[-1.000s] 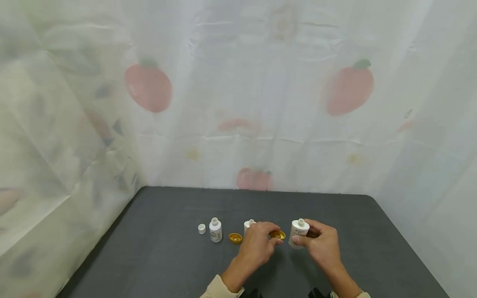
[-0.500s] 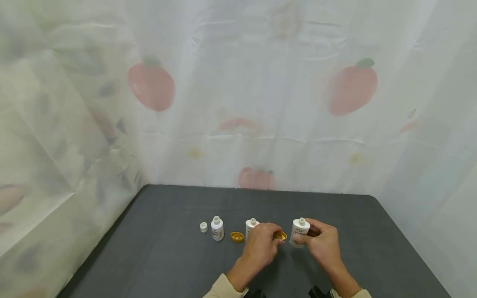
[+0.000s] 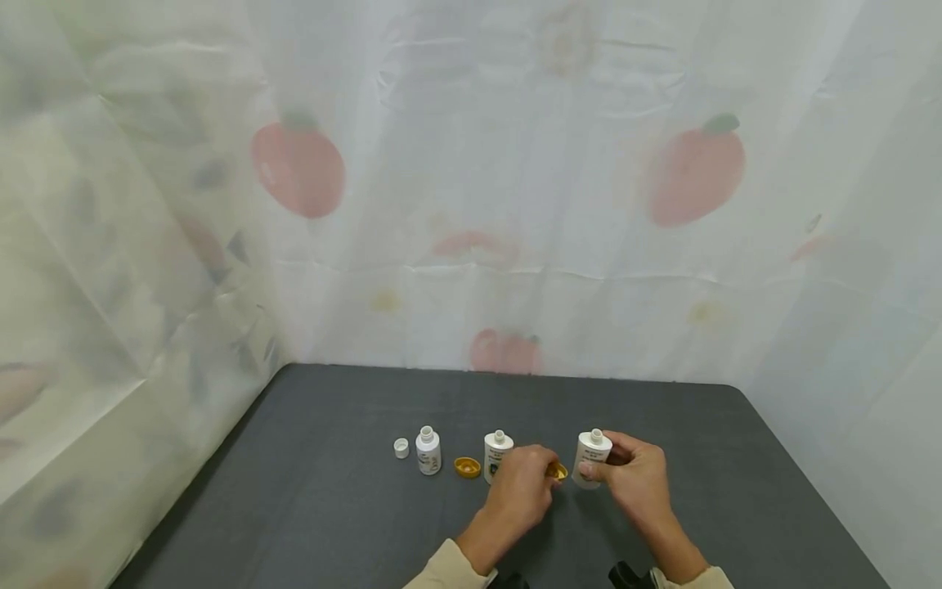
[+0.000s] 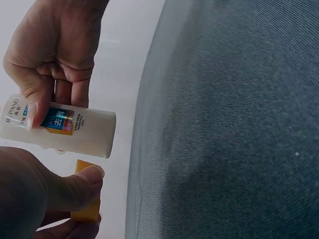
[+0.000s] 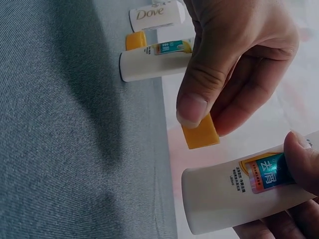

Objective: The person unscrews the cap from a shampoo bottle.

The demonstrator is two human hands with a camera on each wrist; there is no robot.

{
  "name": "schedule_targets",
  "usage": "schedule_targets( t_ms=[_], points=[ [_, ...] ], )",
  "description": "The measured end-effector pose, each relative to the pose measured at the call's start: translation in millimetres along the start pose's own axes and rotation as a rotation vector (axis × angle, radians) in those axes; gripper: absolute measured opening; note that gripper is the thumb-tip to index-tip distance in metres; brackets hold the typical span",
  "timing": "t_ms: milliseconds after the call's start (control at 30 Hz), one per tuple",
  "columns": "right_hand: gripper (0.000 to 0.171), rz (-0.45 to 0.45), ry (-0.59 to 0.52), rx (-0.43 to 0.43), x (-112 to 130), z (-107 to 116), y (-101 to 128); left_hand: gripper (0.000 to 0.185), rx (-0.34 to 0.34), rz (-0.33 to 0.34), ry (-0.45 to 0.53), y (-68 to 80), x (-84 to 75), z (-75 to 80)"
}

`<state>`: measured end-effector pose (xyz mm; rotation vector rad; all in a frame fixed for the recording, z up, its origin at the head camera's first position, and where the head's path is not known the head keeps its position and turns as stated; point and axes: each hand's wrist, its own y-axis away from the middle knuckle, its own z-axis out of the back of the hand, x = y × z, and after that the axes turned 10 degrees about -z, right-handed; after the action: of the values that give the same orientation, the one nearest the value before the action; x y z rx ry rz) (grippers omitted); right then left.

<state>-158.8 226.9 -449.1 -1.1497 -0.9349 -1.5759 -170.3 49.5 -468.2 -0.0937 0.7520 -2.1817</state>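
Observation:
My left hand (image 3: 518, 487) pinches a yellow-gold bottle cap (image 5: 202, 133) between thumb and fingers. In my right hand (image 3: 640, 483) is a white shampoo bottle (image 3: 591, 451), its uncapped neck pointing up and its blue-and-orange label showing in both wrist views. The cap is beside the bottle, to its left in the head view, with a gap between them. A similar uncapped white bottle (image 3: 497, 447) stands on the table just behind my left hand, which hides part of it. Left of that bottle lies another gold cap (image 3: 467, 467).
Farther left on the dark grey table (image 3: 331, 507) stand a small uncapped white Dove bottle (image 3: 428, 452) and a white cap (image 3: 401, 447). A pale curtain (image 3: 471, 204) printed with fruit hangs behind the table and along its sides.
My left hand has moved slightly right and turned with the cap, so less of the cap and more of the standing bottle shows. The right hand keeps the bottle in nearly the same place.

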Motion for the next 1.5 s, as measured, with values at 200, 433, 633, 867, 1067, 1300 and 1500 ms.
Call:
schedule_targets(
  t_ms=[200, 433, 633, 867, 1067, 1300, 1500],
  points=[
    [0.052, -0.010, -0.005, 0.004, -3.1, 0.3, -4.1, 0.018, 0.024, 0.011, -0.021, 0.0, -0.6, -5.2],
    [0.052, -0.011, -0.028, 0.008, -6.0, -1.1, -7.1, 0.017, 0.041, 0.018, -0.069, -0.2, -2.3, -10.1],
    [0.052, -0.018, -0.044, 0.022, -9.9, -3.1, -8.0, 0.019, 0.042, 0.030, -0.123, 0.8, -3.4, -14.8],
    [0.052, -0.034, -0.032, 0.021, -13.6, -5.3, -9.4, 0.020, 0.038, 0.038, -0.128, 3.4, -4.8, -20.2],
    [0.053, -0.036, -0.034, 0.025, -16.2, -6.3, -11.2, 0.020, 0.042, 0.061, -0.132, 3.9, -5.2, -22.4],
    [0.054, -0.038, -0.033, 0.025, -18.6, -7.1, -12.1, 0.021, 0.055, 0.073, -0.136, 4.8, -3.8, -25.8],
    [0.053, -0.042, -0.041, 0.026, -19.2, -6.7, -12.7, 0.019, 0.071, 0.073, -0.129, 4.4, -3.6, -26.0]
  ],
)
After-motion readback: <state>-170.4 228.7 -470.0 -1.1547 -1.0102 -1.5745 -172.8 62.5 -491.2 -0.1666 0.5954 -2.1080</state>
